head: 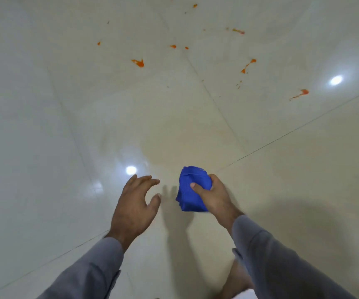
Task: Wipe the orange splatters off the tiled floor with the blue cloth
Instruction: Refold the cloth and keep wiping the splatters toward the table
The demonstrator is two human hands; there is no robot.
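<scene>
Glossy cream tiled floor (45, 126) fills the view, thin grout lines crossing it and two bright light reflections (131, 170) shining back, one low near the hands and one out to the right. Starting on the left, the left hand (134, 209) hangs above the tiles, fingers spread and loosely bent, gripping nothing, a grey sleeve (92, 270) running back from the wrist. Just to its right, with a gap between them, there's the blue cloth (188, 190), bunched into a folded wad and held above the floor (its shadow falls on the tile underneath). Over to the right hand (212, 196): it's wrapped round the cloth from the right side, thumb pressed across the front of the fabric, fingers curled behind. Well beyond both hands, towards the top, the orange splatters (138, 62) are scattered across the tiles from centre-left to far right, some as small dots, some as streaks with tails, all well apart from the cloth. A bare foot (236, 279) shows at the bottom, beneath the right forearm.
</scene>
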